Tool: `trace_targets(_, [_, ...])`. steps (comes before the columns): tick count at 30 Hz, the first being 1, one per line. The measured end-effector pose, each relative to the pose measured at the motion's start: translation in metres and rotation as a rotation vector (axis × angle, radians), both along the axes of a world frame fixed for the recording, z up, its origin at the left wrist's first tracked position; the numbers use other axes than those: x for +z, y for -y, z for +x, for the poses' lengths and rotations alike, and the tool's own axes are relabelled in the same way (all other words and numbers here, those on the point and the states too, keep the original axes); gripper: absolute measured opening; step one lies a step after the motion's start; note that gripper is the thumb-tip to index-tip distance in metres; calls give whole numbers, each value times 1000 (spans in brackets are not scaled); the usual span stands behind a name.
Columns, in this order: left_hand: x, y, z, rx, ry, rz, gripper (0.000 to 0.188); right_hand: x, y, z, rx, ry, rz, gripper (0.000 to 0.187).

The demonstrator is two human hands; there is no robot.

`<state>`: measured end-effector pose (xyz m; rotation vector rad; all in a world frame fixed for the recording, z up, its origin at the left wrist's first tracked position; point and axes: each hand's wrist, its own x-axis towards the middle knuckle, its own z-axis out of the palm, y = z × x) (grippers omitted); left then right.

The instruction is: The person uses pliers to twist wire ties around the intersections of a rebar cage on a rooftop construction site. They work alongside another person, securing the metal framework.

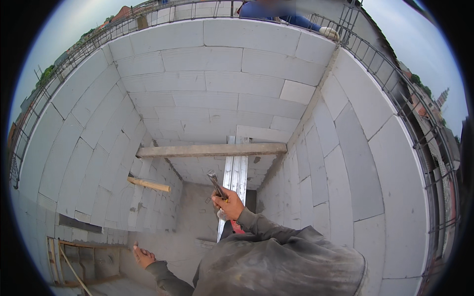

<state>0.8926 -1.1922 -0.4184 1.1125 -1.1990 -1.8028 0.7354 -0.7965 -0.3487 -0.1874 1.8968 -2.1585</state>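
Right hand (231, 204) grips a metal hand tool (216, 182); left hand (144, 256) hangs empty, loosely open. Aerated-block walls (222, 59) stand laid; the rebar cage (416, 146) topping them appears uncast.

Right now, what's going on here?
The person's right hand grips a slim metal tool, tip up. The left hand is held out low, apparently empty. A beam stretches across ahead, with shiny metal strips beyond the right hand. Another person's gloved hand is atop the block wall.
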Motion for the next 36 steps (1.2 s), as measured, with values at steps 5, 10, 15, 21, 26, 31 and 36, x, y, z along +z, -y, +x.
trace_targets(5, [16,40,57,550,174,-184,38,14,-20,-27,-248,-91,-44,13])
trace_targets(10, [30,97,149,1166,606,-684,42,37,-45,-79,-584,-250,-138,16])
trace_targets(15, [97,67,178,1182,885,-856,41,73,-104,-142,-901,-434,-91,18])
trace_targets(21, [149,31,168,1110,1032,-908,39,88,-139,-190,-1000,-534,31,17])
trace_targets(26, [149,24,141,961,1074,-1003,38,87,-138,-227,-1031,-463,-69,15])
trace_targets(31, [13,24,116,809,1128,-1193,40,121,-156,-286,-1109,-565,-131,15])
trace_targets(36, [8,-8,76,604,1127,-988,43,176,-155,-322,-1167,-762,-130,18])
